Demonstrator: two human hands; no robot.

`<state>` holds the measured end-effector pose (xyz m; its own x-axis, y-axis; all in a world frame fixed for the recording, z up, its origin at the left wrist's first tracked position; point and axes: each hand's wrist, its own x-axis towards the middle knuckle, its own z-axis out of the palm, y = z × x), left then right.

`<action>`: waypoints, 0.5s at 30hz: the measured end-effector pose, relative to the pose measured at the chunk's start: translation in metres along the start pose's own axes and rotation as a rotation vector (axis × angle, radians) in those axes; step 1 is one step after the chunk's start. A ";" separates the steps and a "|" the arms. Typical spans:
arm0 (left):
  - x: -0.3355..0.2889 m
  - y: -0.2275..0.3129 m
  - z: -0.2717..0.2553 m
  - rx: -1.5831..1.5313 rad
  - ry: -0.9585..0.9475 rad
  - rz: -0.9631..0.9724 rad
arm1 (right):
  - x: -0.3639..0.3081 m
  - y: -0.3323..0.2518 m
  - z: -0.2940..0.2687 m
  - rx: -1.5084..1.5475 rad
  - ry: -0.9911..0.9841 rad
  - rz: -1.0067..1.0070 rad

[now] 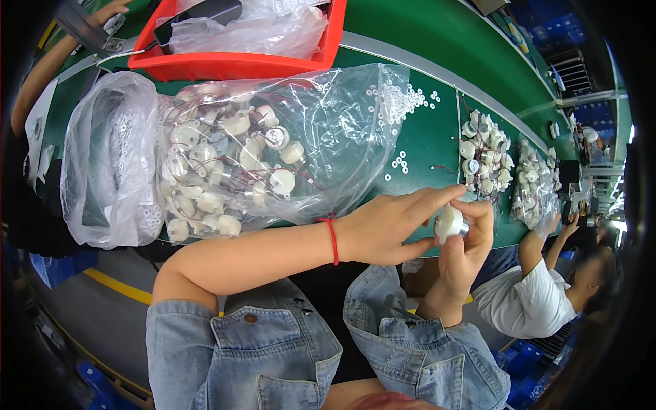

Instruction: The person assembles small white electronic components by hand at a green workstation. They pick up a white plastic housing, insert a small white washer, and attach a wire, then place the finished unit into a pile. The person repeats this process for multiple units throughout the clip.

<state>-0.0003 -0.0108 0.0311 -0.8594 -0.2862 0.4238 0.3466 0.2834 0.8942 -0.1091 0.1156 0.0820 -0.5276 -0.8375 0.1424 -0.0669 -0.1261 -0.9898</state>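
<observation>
A small white motor [449, 223] with a silvery metal end is held in front of me, above the near edge of the green table. My right hand [471, 236] is closed on it, thumb below and fingers behind. My left hand [396, 222] reaches in from the left with fingers stretched and thumb apart. Its fingertips are close to the motor and the right fingers; whether they touch is hard to tell. A clear plastic bag [342, 143] full of similar white motors with dark red wires [236, 123] lies left of my hands. Loose white washers [403, 102] lie beyond them.
A red bin [232, 66] with plastic bags stands at the back. Another bag [126, 157] holds white washers at left. More motors [486, 154] are piled right, beside a bagged lot [533, 184]. A co-worker in white [533, 301] sits right; another person's arm [44, 78] shows far left.
</observation>
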 end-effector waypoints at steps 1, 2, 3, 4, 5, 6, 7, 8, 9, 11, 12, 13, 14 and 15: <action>0.000 0.002 -0.001 -0.052 -0.085 -0.112 | 0.001 0.000 -0.002 -0.035 -0.031 0.051; 0.000 0.001 0.001 -0.096 -0.083 -0.158 | 0.002 -0.001 -0.005 -0.070 -0.061 0.102; -0.001 -0.005 0.005 -0.082 -0.039 -0.115 | 0.003 -0.002 -0.009 -0.105 -0.091 0.153; -0.001 -0.009 0.008 -0.067 0.005 -0.071 | 0.004 -0.003 -0.013 -0.139 -0.122 0.203; -0.002 -0.012 0.010 -0.052 0.050 -0.027 | 0.005 -0.004 -0.019 -0.215 -0.142 0.207; -0.005 -0.014 0.010 -0.128 -0.023 -0.126 | 0.007 -0.004 -0.025 -0.290 -0.163 0.210; -0.004 -0.012 0.009 -0.185 -0.025 -0.137 | 0.007 -0.005 -0.029 -0.368 -0.178 0.217; -0.002 -0.010 0.009 -0.242 -0.026 -0.149 | 0.008 -0.003 -0.030 -0.501 -0.192 0.093; -0.001 -0.009 0.009 -0.298 -0.026 -0.161 | 0.009 0.001 -0.030 -0.631 -0.206 -0.031; 0.000 -0.013 0.010 -0.402 -0.062 -0.267 | 0.011 0.004 -0.024 -0.796 -0.204 -0.208; 0.000 -0.015 0.011 -0.454 -0.080 -0.320 | 0.012 0.004 -0.016 -0.833 -0.184 -0.257; -0.001 -0.016 0.011 -0.494 -0.078 -0.355 | 0.013 0.004 -0.011 -0.869 -0.166 -0.307; -0.002 -0.018 0.012 -0.533 -0.076 -0.390 | 0.019 0.007 -0.010 -0.868 -0.216 -0.416; -0.003 -0.018 0.013 -0.572 -0.073 -0.425 | 0.019 0.012 -0.009 -0.656 -0.202 -0.337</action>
<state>-0.0087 -0.0028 0.0119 -0.9800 -0.1971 0.0289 0.1015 -0.3690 0.9239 -0.1270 0.1029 0.0728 -0.2289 -0.8986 0.3744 -0.7193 -0.1030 -0.6870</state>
